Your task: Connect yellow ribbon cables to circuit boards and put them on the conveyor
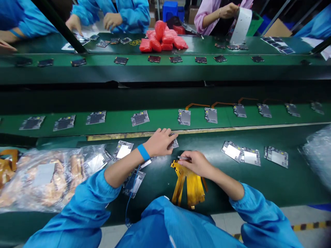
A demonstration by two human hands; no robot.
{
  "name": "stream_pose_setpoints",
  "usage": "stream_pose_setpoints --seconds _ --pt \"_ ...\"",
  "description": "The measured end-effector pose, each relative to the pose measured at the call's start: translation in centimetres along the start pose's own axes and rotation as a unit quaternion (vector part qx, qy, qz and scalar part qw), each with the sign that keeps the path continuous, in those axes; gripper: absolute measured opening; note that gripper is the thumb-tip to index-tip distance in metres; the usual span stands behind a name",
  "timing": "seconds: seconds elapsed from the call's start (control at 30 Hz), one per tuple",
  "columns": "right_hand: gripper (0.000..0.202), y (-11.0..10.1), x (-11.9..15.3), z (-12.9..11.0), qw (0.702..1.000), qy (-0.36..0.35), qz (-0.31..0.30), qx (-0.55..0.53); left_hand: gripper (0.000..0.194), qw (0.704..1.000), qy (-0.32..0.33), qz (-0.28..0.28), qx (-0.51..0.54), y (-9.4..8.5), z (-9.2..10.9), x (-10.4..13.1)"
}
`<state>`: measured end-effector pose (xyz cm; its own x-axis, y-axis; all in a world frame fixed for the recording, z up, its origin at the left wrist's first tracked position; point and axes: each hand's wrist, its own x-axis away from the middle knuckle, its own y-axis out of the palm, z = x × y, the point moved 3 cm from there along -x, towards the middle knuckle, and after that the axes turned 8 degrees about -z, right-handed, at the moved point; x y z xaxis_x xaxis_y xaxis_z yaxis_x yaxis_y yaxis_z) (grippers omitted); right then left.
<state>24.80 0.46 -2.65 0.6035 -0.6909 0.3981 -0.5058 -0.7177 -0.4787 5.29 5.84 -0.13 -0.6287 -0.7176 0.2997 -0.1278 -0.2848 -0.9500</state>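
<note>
Thin pale sliver between right fingers, above glossy amber strips.

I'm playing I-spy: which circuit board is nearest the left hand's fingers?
The board partly hidden under the left hand; all others lie farther from its fingers.

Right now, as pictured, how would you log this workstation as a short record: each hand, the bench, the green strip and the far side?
Left hand: the left hand is over a circuit board; blue wristband
Right hand: the right hand is at the upper end of yellow flex cables
Bench, left: clear plastic bags
Bench, right: three boards
Green strip: row of boards, several with orange strips
Far side: red wrapped bundles; co-workers' hands
</note>
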Motion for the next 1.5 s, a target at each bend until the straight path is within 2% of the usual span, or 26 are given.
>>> stream_pose_setpoints --seconds 0.2,0.4,0.57,0.77,1.07,1.5 --pt "0.030 -3.3 -1.3 2.0 0.996 -0.026 0.078 -0.046 0.056 0.998 0.062 0.017 0.020 0.9 0.5 0.4" --pt "0.029 -4.4 -2.6 2.9 0.997 0.002 0.075 0.013 0.032 0.994 0.104 0.002 0.026 0.9 0.3 -0.5" --pt "0.025 -4.7 -3.4 2.1 0.992 0.041 0.077 0.090 0.018 0.991 0.116 0.019 0.063 1.3 0.0 -0.5" --pt "0.023 -4.8 -4.7 0.7 0.981 0.089 0.083 0.152 0.022 0.991 0.081 0.047 0.096 2.2 -0.5 0.3" --pt "0.024 -4.5 -5.4 0.4 0.972 0.118 0.075 0.189 0.023 0.990 0.061 0.076 0.104 3.1 -0.3 0.8" --pt "0.022 -4.7 -5.7 -0.4 0.970 0.110 0.045 0.214 0.026 0.987 0.075 0.071 0.122 3.1 -0.3 1.0"
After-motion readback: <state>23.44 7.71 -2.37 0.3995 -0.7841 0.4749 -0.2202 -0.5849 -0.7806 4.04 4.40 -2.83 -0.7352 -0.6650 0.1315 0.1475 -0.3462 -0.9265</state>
